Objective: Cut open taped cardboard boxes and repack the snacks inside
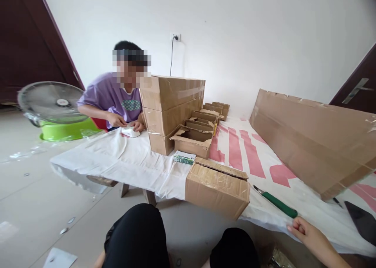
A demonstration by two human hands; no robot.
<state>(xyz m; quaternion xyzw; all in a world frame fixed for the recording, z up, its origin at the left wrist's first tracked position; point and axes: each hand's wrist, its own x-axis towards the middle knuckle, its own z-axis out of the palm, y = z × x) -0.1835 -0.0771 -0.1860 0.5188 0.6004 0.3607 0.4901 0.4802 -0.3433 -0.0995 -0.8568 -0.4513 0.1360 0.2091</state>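
Observation:
My right hand [304,229] is at the table's right front edge. Its fingers are curled and closed at the butt end of a knife [279,204] with a green handle. The short blade points left, towards a closed-up cardboard box [217,187] that juts over the front edge of the table. The box's top flaps meet with a narrow gap. Behind it lies a small green-and-white carton [184,157], beside an open cardboard box [194,140]. My left hand is out of view.
Stacked long cardboard boxes [176,119] stand mid-table, and a large cardboard panel [308,138] leans at the right. A dark phone-like slab [361,221] lies near the right edge. Across the table, a person in a purple shirt [117,97] handles a white item [131,131]. A fan [54,101] stands left.

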